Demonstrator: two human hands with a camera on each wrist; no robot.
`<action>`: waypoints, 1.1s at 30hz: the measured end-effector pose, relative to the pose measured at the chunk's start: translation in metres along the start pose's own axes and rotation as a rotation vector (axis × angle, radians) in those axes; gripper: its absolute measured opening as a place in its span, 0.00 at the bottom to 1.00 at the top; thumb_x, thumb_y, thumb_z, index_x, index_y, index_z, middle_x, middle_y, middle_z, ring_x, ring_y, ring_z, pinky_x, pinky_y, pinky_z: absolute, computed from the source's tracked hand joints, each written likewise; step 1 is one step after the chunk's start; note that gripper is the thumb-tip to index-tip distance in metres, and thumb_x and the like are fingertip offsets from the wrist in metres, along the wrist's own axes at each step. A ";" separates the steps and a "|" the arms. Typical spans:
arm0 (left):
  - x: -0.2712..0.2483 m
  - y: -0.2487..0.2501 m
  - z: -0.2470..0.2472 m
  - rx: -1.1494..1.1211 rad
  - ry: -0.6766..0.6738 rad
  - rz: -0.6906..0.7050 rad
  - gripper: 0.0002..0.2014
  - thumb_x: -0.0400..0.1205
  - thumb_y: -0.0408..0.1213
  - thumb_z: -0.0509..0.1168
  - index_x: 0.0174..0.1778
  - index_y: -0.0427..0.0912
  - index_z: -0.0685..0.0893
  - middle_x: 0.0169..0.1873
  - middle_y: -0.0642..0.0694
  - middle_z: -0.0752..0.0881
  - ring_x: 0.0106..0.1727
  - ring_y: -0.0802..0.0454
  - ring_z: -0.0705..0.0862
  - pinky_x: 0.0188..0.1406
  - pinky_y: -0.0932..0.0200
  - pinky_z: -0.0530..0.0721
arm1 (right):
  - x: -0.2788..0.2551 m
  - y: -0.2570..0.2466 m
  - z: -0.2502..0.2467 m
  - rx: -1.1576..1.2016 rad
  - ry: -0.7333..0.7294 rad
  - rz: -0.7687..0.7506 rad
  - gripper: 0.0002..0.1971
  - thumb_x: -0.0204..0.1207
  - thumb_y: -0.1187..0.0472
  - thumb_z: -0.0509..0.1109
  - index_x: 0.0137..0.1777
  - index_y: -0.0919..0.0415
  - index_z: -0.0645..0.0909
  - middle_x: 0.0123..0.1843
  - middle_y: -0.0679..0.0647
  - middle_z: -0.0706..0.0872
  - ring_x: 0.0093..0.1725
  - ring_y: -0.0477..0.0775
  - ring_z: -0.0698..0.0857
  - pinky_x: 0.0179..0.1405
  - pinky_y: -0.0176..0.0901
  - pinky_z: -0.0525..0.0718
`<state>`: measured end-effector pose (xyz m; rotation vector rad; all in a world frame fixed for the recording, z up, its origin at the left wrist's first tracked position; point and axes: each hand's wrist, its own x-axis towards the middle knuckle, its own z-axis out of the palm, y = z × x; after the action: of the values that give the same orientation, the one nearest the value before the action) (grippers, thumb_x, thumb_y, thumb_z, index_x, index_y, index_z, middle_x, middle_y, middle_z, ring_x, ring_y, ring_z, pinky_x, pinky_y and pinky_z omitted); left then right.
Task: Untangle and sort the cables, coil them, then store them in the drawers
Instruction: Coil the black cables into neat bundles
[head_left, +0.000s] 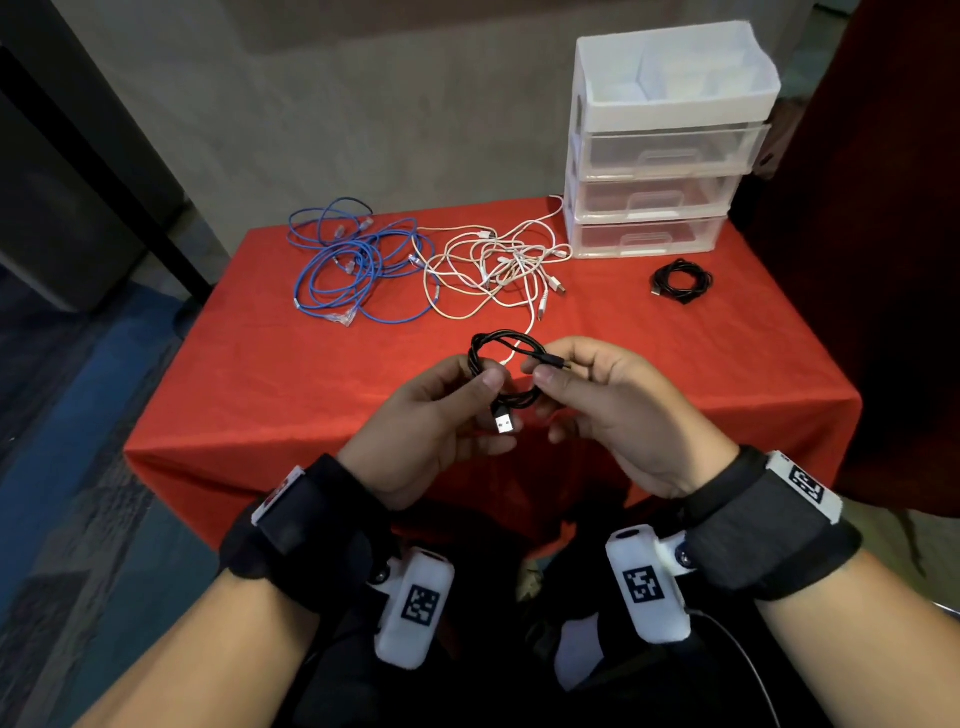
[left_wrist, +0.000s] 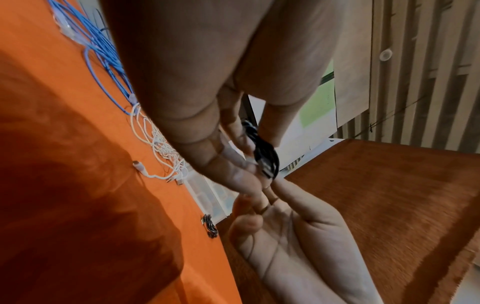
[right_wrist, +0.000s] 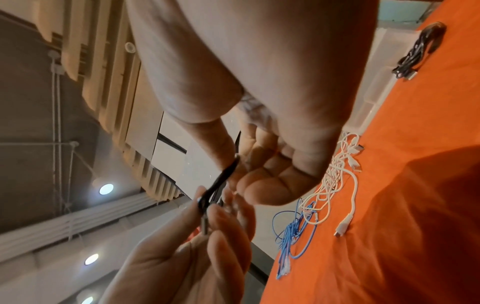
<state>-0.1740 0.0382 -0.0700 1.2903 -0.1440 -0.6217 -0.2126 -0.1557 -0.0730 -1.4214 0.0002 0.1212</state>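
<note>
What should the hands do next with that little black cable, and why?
Probably tuck the loose end pinched by the right hand around the black coil that the left hand holds: it looks fully wound, with both plugs free.

Two hands hold a small black cable coil above an orange-red tablecloth

The right hand (right_wrist: 259, 115) fills the upper middle, thumb and fingers pinching the black cable (right_wrist: 223, 181). Below it, the left hand (right_wrist: 192, 257) grips the lower loops, with a metal plug showing between its fingers. Beside the right hand, on the tablecloth (right_wrist: 389, 236), lie tangled white cables (right_wrist: 337, 174); blue cables (right_wrist: 291, 236) lie near the left hand. Beyond the right hand, a second black coil (right_wrist: 418, 53) rests beside a clear drawer unit (right_wrist: 376, 82)
</note>
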 end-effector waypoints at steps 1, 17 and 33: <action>0.001 -0.001 -0.001 0.027 0.023 0.014 0.14 0.81 0.41 0.69 0.61 0.40 0.83 0.51 0.36 0.81 0.46 0.48 0.86 0.40 0.55 0.89 | 0.000 0.001 0.000 -0.031 0.000 -0.004 0.07 0.85 0.66 0.69 0.60 0.65 0.83 0.43 0.51 0.86 0.43 0.47 0.84 0.36 0.43 0.82; 0.002 0.006 -0.022 0.251 -0.086 0.118 0.13 0.88 0.36 0.62 0.65 0.48 0.88 0.44 0.41 0.82 0.47 0.50 0.83 0.43 0.54 0.88 | 0.005 0.004 -0.014 -0.106 -0.032 -0.033 0.11 0.87 0.58 0.65 0.50 0.62 0.86 0.40 0.57 0.88 0.38 0.52 0.84 0.31 0.41 0.80; 0.000 0.003 -0.007 0.209 -0.051 0.141 0.16 0.88 0.35 0.62 0.71 0.45 0.84 0.46 0.38 0.85 0.49 0.49 0.86 0.41 0.56 0.88 | 0.000 0.016 0.005 -0.052 0.210 -0.074 0.15 0.75 0.68 0.79 0.61 0.64 0.88 0.57 0.70 0.90 0.48 0.51 0.87 0.51 0.40 0.85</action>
<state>-0.1698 0.0451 -0.0693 1.4522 -0.3472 -0.5286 -0.2145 -0.1482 -0.0880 -1.4783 0.1184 -0.0898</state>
